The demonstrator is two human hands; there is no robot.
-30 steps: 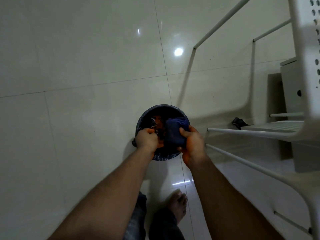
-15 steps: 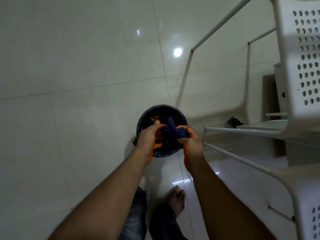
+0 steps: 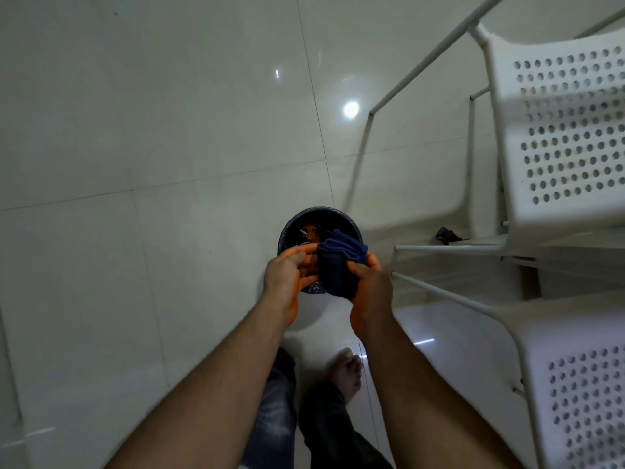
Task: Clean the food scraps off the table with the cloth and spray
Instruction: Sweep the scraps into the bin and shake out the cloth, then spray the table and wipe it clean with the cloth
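Right hand (image 3: 367,289) fingers curl round a bunched, soft dark-blue cloth (image 3: 338,265) over a round lined bin (image 3: 351,228) w/ scraps inside; left hand (image 3: 287,275) fingers loosely extended, touching cloth.

- No writing, label, brand, number or sign can be read anywhere in this view.
- The dark bin (image 3: 319,228) on the floor shows no lettering on its rim or liner.
- The blue cloth (image 3: 338,265) held above the bin carries no visible tag or print.
- The white perforated chairs (image 3: 558,137) to the right of the bin show only holes, no markings.
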